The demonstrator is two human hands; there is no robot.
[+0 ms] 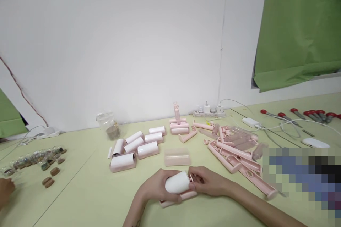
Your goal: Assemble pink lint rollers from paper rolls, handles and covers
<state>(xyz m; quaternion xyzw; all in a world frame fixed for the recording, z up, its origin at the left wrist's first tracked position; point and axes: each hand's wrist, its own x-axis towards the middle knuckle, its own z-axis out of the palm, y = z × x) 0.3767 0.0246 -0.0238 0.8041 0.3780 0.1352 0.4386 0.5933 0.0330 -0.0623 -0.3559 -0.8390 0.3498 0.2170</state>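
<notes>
Though aslant, roll (176, 183) within left grip (156, 186).

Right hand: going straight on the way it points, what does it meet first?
Likely the white roll in the left hand; the right hand appears up against that roll's end, though depth is unclear.

Bright, diffuse light covers the wall (138, 42) and tabletop (90, 195) with only soft shadows, while coarse pixelation hides the lower right corner.
</notes>
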